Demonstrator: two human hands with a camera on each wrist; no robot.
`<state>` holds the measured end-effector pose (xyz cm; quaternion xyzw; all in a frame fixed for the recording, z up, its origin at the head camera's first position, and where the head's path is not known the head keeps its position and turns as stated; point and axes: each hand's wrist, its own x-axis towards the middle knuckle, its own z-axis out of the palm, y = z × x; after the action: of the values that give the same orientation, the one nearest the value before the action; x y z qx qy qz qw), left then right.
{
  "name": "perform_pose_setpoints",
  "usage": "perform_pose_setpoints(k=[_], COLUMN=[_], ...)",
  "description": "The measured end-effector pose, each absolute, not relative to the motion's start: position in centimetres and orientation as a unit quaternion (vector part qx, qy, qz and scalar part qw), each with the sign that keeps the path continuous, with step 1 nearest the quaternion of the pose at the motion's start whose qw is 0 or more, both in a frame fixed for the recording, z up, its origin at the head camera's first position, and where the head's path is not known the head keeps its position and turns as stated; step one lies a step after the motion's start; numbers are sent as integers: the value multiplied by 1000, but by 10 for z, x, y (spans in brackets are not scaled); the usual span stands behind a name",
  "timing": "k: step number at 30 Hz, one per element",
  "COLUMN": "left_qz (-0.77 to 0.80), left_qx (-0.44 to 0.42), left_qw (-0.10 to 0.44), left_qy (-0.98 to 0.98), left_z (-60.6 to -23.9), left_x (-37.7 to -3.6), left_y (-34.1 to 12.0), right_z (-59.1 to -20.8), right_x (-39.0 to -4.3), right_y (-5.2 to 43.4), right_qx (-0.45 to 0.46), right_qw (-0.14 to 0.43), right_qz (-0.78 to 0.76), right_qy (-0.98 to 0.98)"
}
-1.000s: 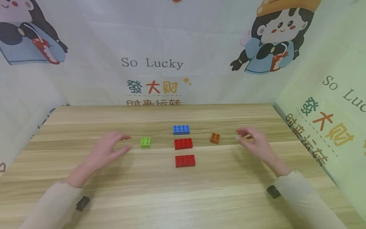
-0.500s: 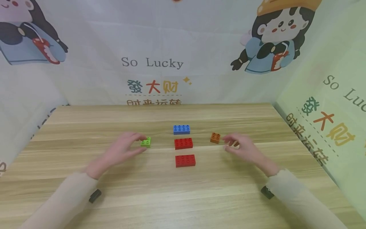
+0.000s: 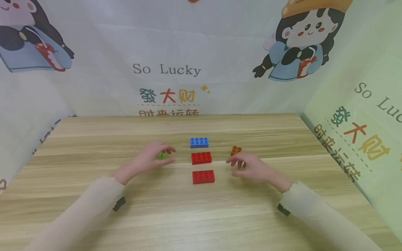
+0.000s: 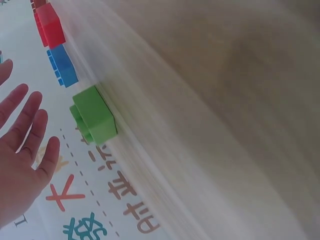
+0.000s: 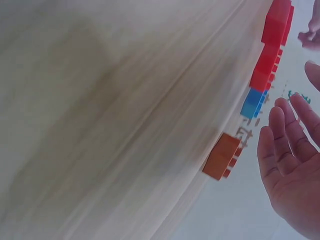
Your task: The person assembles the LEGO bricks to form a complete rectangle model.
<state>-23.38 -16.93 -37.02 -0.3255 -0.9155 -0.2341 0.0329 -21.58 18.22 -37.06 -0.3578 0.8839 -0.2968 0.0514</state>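
Fingers (image 4: 30, 135) of both hands spread, over green brick (image 3: 161, 155) and orange brick (image 3: 235, 150).

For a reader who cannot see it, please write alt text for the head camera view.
A left hand covers a green brick and a right hand hovers beside an orange brick on a wooden table. Between them lie a blue brick and two red bricks.

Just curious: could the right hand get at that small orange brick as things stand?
Probably yes. The right hand hovers open just beside the orange brick, with only bare table between them.
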Motion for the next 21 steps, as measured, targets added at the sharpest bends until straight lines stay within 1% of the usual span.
perform_pose_setpoints(k=[13,21], left_qz=[-245,-232], left_qx=[-330,-321], left_qw=[-24,-40], left_qy=[-911,-917], left_z=[-376,-380], left_x=[-251,-255], left_y=[-144,-132], right_z=[-378,-380], right_x=[-217,-216], right_y=[160,148], right_qx=[-357,-358], right_qw=[99,91], right_qz=[-281,-265], right_qy=[885,891])
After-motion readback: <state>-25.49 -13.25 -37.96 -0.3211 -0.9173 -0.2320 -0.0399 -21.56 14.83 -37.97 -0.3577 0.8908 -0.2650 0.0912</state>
